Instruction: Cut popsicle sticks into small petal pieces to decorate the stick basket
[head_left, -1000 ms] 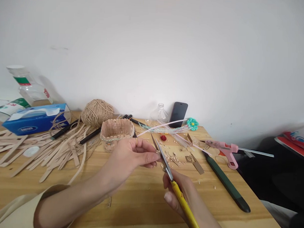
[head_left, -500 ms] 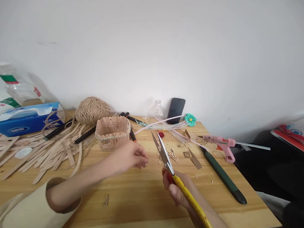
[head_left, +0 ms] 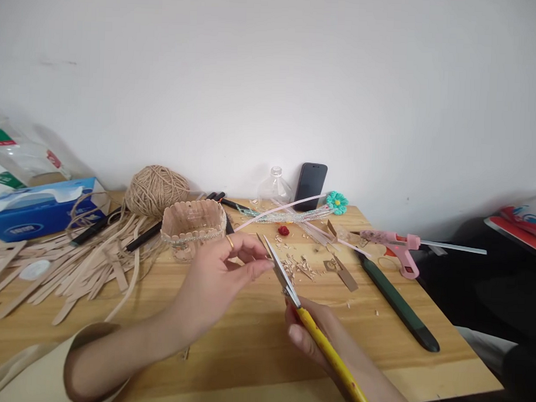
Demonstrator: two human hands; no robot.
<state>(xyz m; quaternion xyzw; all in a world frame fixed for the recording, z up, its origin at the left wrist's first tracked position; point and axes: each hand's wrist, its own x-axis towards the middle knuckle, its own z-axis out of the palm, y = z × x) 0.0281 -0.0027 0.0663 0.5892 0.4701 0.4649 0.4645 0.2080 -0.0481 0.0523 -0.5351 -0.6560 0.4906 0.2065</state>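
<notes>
My right hand point(head_left: 311, 334) is wrapped round yellow-handled scissors point(head_left: 328, 350), whose blades point up and away, slightly parted. Beside the blades, my left hand point(head_left: 221, 275) has thumb and fingers drawn together in a pinch; whatever is between them, if anything, is too small to make out. A ring sits on one of its fingers. Behind that hand stands a small basket of wooden sticks point(head_left: 192, 219) with a glittery cord round it, partly covered by the hand. Just past the scissor tips lies a red rose-like flower point(head_left: 283, 231), with wood shavings point(head_left: 303, 268) near the blades.
On the left lie loose wooden sticks point(head_left: 85, 271), a twine ball point(head_left: 157, 190) and a blue tissue box point(head_left: 43, 213). A phone point(head_left: 311, 188) leans on the wall near a clear bottle point(head_left: 275, 189). To the right are a pink glue gun point(head_left: 401, 244) and a dark green-handled tool point(head_left: 398, 305).
My left hand has turned and risen, bringing its fingertips from left of the scissors up to the blades. The scissor blades have closed somewhat. The view has shifted slightly.
</notes>
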